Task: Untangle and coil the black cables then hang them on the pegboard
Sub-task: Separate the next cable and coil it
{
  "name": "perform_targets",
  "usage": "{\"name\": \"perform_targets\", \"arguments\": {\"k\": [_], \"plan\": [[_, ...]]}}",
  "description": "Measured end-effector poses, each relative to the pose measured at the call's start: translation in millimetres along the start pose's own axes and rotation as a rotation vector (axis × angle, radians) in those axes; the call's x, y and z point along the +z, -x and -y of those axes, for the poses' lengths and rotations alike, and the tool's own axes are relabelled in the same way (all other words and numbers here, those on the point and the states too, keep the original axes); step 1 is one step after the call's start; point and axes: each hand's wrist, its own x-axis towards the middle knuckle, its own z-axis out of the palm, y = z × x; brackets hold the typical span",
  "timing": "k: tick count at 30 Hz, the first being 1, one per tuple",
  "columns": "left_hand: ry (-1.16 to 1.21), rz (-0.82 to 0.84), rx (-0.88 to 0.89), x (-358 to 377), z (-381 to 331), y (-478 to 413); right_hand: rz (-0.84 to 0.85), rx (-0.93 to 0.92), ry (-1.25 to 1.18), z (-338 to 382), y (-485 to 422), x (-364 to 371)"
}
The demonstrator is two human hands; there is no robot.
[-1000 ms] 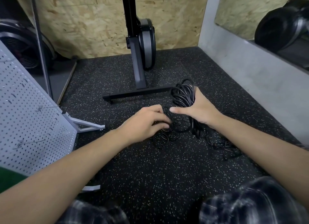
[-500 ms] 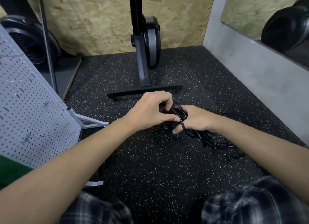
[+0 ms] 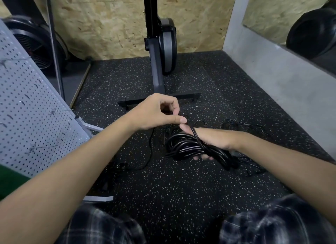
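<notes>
Over on the left, the white pegboard (image 3: 36, 116) leans on its stand, with a couple of wire hooks (image 3: 54, 110) poking out of it. On the speckled rubber floor (image 3: 163, 198) just beside it, one thin black lead (image 3: 150, 149) trails down on its own. Now the left hand (image 3: 154, 114) – fingers curled, thumb and forefinger pinching a single strand. Behind it stands the black base of an exercise machine (image 3: 158, 76). The strand runs down over the right hand (image 3: 214, 139), which is wrapped round the coiled bundle of black cables (image 3: 185, 147), held low above the floor – fingertips (image 3: 203, 157) peeking out underneath. Further right, more thin wires (image 3: 234, 122) lie loose on the floor near the grey concrete wall (image 3: 272, 80).
</notes>
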Motion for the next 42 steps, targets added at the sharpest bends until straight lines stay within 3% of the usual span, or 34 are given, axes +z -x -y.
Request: {"name": "perform_targets", "arguments": {"k": [3,5,7,11,16,19,22,26,33,38,42], "plan": [[0.019,0.01,-0.024,-1.6,4.3,2.6,0.046,-0.009,-0.246,-1.1,-3.7,0.6],[0.047,0.003,-0.032,-3.0,6.8,4.9,0.042,-0.066,-0.235,6.6,4.3,-2.0],[0.068,0.009,-0.036,-3.3,5.2,6.1,0.085,-0.119,-0.025,16.4,13.5,-0.9],[-0.041,0.105,-0.071,2.8,1.3,5.0,0.15,-0.06,0.51,27.1,14.2,17.8],[0.069,0.082,-0.113,7.5,21.2,1.5,-0.059,-0.05,0.58,37.5,18.4,14.5],[0.159,0.151,-0.185,13.8,33.3,-2.0,-0.131,-0.046,0.614,35.2,21.6,10.7],[0.298,0.134,-0.276,12.6,42.4,-1.3,-0.189,-0.164,0.48,33.8,27.5,5.6],[0.268,0.038,-0.324,18.4,48.0,2.5,-0.355,-0.324,0.254,35.9,34.3,-4.8],[0.492,0.032,-0.356,64.6,33.0,3.9,-0.58,-0.326,0.379,25.0,22.2,-17.7],[0.199,0.098,-0.327,78.7,32.1,-0.1,-0.756,-0.355,0.395,6.6,12.7,-32.9],[0.08,0.221,-0.343,92.8,22.9,8.5,-0.875,-0.259,0.471,-4.3,3.5,-42.7]]}}
